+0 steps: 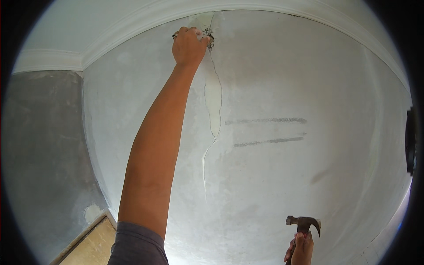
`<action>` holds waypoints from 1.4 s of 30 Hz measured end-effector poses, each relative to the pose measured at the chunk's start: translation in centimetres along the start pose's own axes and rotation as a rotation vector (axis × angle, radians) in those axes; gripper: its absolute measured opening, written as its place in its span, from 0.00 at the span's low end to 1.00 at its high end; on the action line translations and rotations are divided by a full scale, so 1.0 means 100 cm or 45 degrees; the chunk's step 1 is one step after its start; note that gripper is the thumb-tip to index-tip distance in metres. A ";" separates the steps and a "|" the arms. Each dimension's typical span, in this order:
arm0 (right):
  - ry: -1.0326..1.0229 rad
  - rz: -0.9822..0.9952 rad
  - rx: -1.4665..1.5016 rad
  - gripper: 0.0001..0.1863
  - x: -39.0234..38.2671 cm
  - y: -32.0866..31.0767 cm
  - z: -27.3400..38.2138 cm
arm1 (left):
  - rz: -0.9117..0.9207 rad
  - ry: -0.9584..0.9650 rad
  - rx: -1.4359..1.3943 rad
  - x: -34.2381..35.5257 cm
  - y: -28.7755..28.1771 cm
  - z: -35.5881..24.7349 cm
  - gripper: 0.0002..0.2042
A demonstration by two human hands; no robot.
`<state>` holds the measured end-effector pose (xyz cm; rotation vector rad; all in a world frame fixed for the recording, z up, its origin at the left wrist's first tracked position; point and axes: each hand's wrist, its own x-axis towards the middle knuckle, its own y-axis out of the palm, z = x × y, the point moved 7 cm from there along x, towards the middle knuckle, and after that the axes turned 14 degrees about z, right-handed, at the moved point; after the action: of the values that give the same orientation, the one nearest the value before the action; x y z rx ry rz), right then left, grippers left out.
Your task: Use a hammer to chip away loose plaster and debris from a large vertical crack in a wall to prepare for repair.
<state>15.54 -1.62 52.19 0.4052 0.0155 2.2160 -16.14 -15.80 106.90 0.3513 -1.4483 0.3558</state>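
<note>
Gripped upright in the right fingers (299,239), a claw hammer (303,224), dark head just above them. At the left fingers (183,30), a ragged dark hole (210,42), a crack (214,66) below.

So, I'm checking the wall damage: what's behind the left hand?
Grey plaster wall shows around the left hand, with a dark, rough patch by its thumb side. The wall directly behind it is covered; I can't tell whether the patch continues there.

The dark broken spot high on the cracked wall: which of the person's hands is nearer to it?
Left. The left hand is at the broken spot, on its left side; the right hand is well below, toward the right, gripping a hammer.
</note>
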 end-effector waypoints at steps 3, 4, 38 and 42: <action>0.024 -0.050 0.038 0.13 -0.002 -0.012 -0.016 | -0.025 -0.051 0.010 0.002 -0.001 -0.002 0.12; 0.019 -0.056 0.015 0.13 -0.002 -0.015 -0.020 | -0.019 -0.046 0.031 0.003 -0.001 -0.003 0.11; 0.120 0.015 -0.030 0.13 -0.005 -0.008 -0.056 | 0.151 0.391 0.637 0.028 0.011 -0.021 0.10; 0.110 0.057 0.000 0.12 -0.004 -0.004 -0.052 | -0.052 0.415 0.261 0.019 -0.007 -0.014 0.13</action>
<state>14.58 -1.02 47.11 0.3119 0.0530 2.2763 -14.39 -15.77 108.63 0.4648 -1.0869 0.5056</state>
